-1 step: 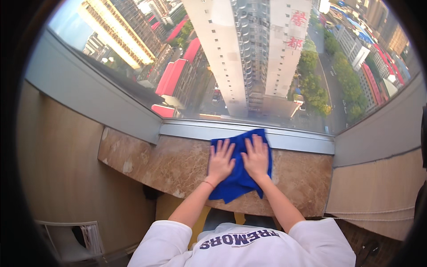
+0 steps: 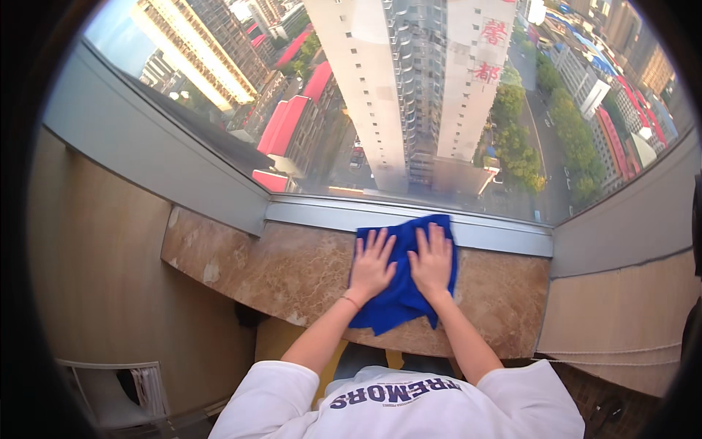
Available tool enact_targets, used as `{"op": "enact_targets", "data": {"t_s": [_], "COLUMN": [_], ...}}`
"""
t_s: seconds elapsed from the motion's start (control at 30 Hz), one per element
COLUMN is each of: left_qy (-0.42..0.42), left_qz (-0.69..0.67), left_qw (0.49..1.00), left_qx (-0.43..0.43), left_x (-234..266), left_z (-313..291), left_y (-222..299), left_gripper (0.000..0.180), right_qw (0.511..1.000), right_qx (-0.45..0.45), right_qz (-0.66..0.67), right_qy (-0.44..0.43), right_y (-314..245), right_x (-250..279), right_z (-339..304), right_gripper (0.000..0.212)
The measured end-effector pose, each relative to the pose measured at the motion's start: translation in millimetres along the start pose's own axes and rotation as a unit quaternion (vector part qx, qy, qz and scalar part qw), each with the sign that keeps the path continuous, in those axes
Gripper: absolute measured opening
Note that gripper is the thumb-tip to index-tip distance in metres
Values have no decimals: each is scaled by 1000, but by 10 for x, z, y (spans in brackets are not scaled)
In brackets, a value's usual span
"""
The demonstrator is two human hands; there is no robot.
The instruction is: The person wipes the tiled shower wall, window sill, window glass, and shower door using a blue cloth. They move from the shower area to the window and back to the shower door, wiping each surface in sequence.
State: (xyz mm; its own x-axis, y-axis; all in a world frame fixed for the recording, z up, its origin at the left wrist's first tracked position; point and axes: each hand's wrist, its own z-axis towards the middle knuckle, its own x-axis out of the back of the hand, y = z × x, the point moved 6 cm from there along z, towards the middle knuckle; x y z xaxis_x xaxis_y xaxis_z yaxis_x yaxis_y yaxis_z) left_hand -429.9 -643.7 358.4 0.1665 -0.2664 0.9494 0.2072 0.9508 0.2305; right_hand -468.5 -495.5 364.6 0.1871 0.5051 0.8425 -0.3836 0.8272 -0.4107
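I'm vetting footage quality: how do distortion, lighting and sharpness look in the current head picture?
Head view: black corners, and the brown sill looks bowed along its front, probably by the fisheye; head view: daylight outside the window, strong on the yellowish tower; head view: blue cloth, left hand and right hand look slightly soft.

My plain, deep-blue cloth [image 2: 401, 287] lies spread at my twelve o'clock on the brown marbled sill [image 2: 300, 271], lightly rumpled. Its one-o'clock corner overlaps the silvery window frame [image 2: 314, 212]; at six o'clock, its uneven lower edge dips in points close to the sill's front edge, nearest me.
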Motion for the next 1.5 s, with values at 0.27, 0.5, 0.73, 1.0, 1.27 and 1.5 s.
{"op": "enact_targets", "data": {"t_s": [0.27, 0.5, 0.73, 1.0, 1.27, 1.5], "left_qy": [76, 178, 148, 50, 91, 103], "left_qz": [-93, 18, 13, -14, 54, 104], "left_qw": [993, 971, 975, 963, 943, 938], "left_qx": [10, 159, 166, 264, 314, 314], "left_x": [127, 480, 726, 920, 912, 867], "left_z": [217, -93, -649, -1933, -1702, -1544], "left_y": [-626, -2369, -2915, -1767, -2301, -2339], "left_gripper": [61, 44, 44, 49, 51, 56], "right_qw": [998, 980, 941, 886, 906, 929], "right_qx": [-12, 182, 301, 341, 340, 314], "right_qz": [-61, 54, 78, 74, 91, 78], "right_qy": [-12, -60, -135, -306, -235, -180], "right_y": [-240, -1713, -2612, -2517, -2891, -2825], "right_x": [-232, -1144, -1623, -862, -1347, -1421], "right_z": [125, 697, 679, -626, -73, 53], "right_gripper": [56, 57, 54, 58, 55, 50]}}
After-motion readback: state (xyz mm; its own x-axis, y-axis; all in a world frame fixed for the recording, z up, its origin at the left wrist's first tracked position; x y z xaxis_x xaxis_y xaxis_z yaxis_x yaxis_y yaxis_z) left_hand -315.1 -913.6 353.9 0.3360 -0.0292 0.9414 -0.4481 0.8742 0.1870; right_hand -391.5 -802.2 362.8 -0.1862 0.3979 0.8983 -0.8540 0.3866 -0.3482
